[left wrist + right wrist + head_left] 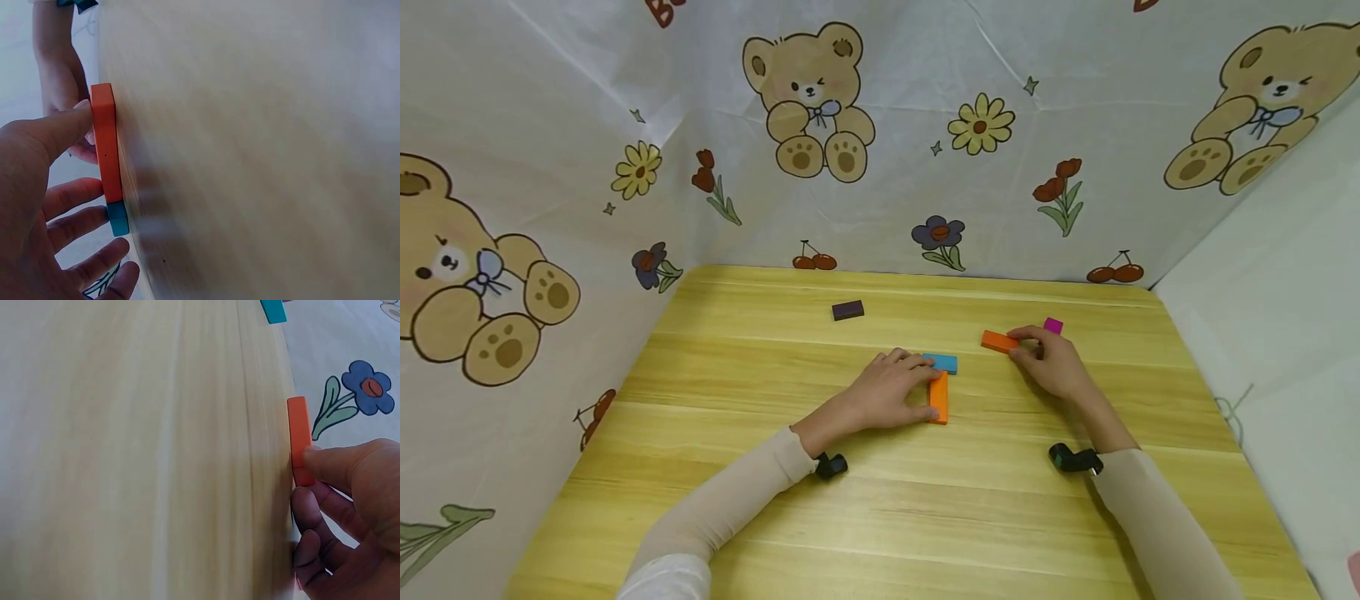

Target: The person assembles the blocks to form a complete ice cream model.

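My left hand (891, 392) holds an orange block (939, 398) lying flat on the table, thumb near its close end and index finger near its far end. A blue block (943, 363) lies crosswise against that far end, beside the left fingertips. In the left wrist view, the orange block (107, 147) and the blue block (119, 220) meet end to end. Farther right, my right hand (1051, 364) pinches the right end of a second orange block (997, 342) between thumb and fingers. Just behind the right hand sits a magenta block (1053, 326), partly hidden.
A dark, nearly black block (847, 310) lies toward the back of the wooden table (880, 517), left of the blue one. Behind the table hangs a white cloth (902, 192) printed with bears and flowers. A white surface (1262, 292) borders the right side.
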Motion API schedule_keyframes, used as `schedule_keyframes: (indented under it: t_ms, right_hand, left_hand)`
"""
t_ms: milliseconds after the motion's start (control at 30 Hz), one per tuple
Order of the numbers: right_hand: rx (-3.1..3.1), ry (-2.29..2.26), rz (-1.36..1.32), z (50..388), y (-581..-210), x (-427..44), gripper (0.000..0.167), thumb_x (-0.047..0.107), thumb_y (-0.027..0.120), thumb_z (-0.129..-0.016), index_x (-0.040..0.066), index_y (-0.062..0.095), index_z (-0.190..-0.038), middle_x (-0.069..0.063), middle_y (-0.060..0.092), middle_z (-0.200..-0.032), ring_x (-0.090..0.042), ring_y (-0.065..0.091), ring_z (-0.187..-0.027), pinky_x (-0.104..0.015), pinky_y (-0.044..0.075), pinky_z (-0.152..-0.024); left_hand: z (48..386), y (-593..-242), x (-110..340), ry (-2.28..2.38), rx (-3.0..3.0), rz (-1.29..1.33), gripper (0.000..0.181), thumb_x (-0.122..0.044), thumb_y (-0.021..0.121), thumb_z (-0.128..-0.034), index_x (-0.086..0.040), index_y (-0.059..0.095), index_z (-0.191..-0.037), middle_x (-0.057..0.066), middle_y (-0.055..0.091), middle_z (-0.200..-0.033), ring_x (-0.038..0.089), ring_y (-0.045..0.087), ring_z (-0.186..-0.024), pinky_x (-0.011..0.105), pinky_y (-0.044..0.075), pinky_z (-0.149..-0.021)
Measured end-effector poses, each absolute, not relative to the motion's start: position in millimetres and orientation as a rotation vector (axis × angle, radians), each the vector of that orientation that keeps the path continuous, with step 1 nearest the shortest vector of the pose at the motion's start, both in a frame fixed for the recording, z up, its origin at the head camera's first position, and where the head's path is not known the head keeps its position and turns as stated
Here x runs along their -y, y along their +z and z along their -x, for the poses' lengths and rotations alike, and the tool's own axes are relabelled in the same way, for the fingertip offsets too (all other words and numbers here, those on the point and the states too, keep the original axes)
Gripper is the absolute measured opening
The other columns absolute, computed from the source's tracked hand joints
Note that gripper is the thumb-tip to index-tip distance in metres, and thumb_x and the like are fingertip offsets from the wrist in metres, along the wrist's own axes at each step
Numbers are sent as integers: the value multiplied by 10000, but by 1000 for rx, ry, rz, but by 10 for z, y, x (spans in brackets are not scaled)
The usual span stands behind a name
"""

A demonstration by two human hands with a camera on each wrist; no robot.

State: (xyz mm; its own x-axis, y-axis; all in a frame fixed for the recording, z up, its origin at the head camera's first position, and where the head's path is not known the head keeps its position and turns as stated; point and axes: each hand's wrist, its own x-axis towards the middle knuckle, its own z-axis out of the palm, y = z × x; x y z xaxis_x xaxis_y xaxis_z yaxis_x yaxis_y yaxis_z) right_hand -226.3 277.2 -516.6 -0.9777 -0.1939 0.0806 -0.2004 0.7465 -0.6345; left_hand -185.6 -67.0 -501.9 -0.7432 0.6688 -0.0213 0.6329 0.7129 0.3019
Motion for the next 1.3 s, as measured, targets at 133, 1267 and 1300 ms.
schedule_keyframes:
  t_ms: [133, 1267, 1300]
  right_hand:
    - [2928, 1083, -337, 2295, -5181, -2736, 329, 200, 686, -1070, 102, 692, -1385, -203, 720, -1272, -186, 506, -694, -283, 417, -631]
    - [2953, 1168, -323, 2497, -5209, -2371, 331, 261, 688, -1073, 185, 692, -1395, -128, 716, -1156, -241, 521, -747, -340, 426, -699]
    - [2951, 1170, -323, 2505, -5206, -2360, 329, 261, 689, -1072, 187, 693, -1392, -128, 715, -1137, -239, 521, -743, -337, 426, -694]
  left_hand:
    - [1855, -5034, 674, 428, -2783, -1062, 724, -682, 645, -996, -297, 533, -1599, -23, 493, -1679, 255, 478, -1468, 500, 423, -1198]
    - [1845, -5051, 668, 438, -2788, -1038, 713, -699, 634, -995, -324, 534, -1593, -42, 482, -1684, 254, 480, -1495, 517, 440, -1205]
    - [1850, -5053, 667, 437, -2790, -1040, 712, -699, 633, -995, -325, 534, -1593, -44, 483, -1683, 251, 480, -1496, 515, 442, -1205]
